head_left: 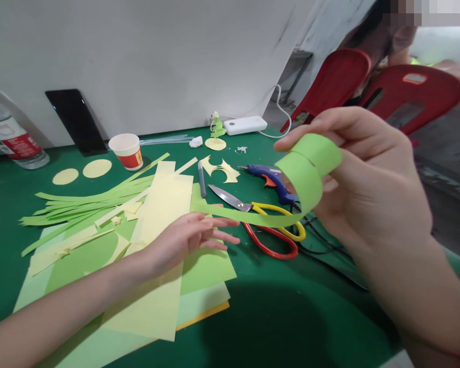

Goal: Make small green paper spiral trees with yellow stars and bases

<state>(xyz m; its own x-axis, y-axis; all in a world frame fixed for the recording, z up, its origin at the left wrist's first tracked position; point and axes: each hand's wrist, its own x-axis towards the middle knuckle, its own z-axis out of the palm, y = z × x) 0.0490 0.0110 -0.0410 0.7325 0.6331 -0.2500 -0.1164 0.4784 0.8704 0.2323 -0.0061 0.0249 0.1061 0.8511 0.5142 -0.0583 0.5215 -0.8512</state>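
Observation:
A light green paper strip (310,197) is curled into a loop, pinched between the thumb and fingers of my right hand (379,179), raised at the right. Its straight tail runs leftward over the scissors (230,197) to just above my left hand (191,235). The left fingers are stretched out and apart over the paper sheets; whether they touch the tail I cannot tell. Below that hand lie a pale yellow sheet (161,204) and green sheets (210,263). More cut green strips (95,204) lie at the left, with small yellow folded stars (117,220) among the scraps.
Behind the scissors lie a blue glue gun (270,179) and a grey pen (202,179). A paper cup (126,152), phone (76,121), bottle (13,135), yellow discs (97,168), a small paper tree (216,128) and a white power strip (245,125) line the back. A person sits beyond red chairs (337,82).

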